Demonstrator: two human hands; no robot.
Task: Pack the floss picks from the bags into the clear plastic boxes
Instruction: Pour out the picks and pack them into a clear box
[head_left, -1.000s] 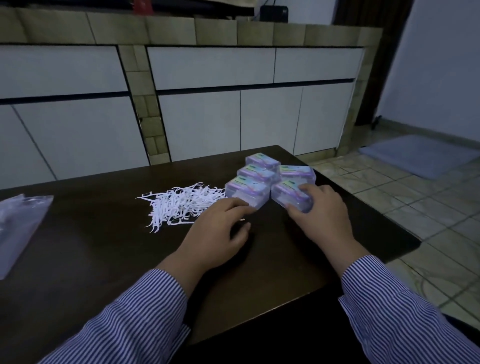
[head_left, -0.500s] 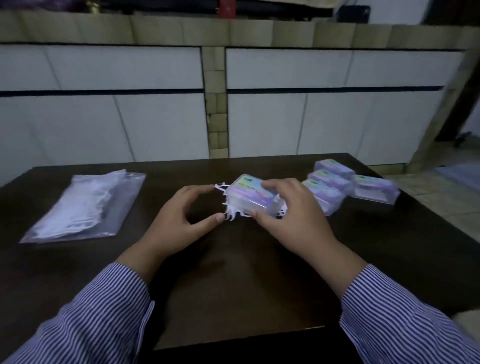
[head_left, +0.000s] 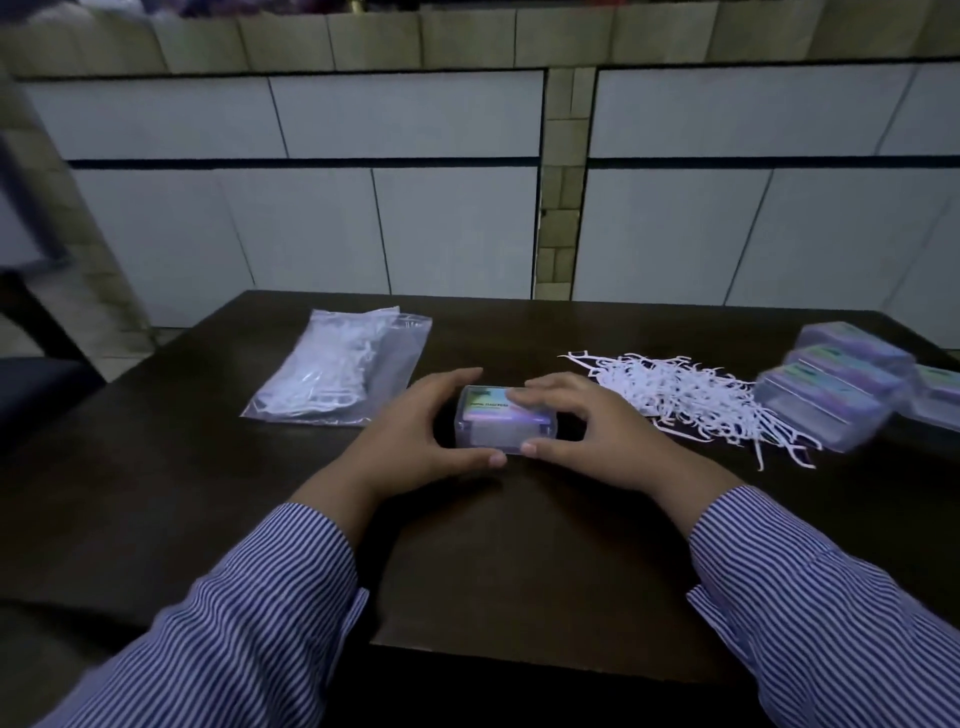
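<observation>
Hands meet around one clear plastic box (head_left: 497, 422) at the middle of the dark table (head_left: 156, 493): the left hand (head_left: 415, 431) and the right hand (head_left: 587, 434) both grasp it, thumbs on its near edge. Loose floss picks (head_left: 691, 395) lie just right of it, a bag of picks (head_left: 337, 374) to its left, and more boxes (head_left: 831, 395) cluster at far right.

Bag (head_left: 337, 371) left, box (head_left: 501, 423) centre, loose picks (head_left: 691, 397) right, perhaps four stacked boxes (head_left: 841, 384) beyond

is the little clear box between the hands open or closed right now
Closed. The box sits flat on the table with its labelled lid down, gripped by the left hand and right hand.
</observation>
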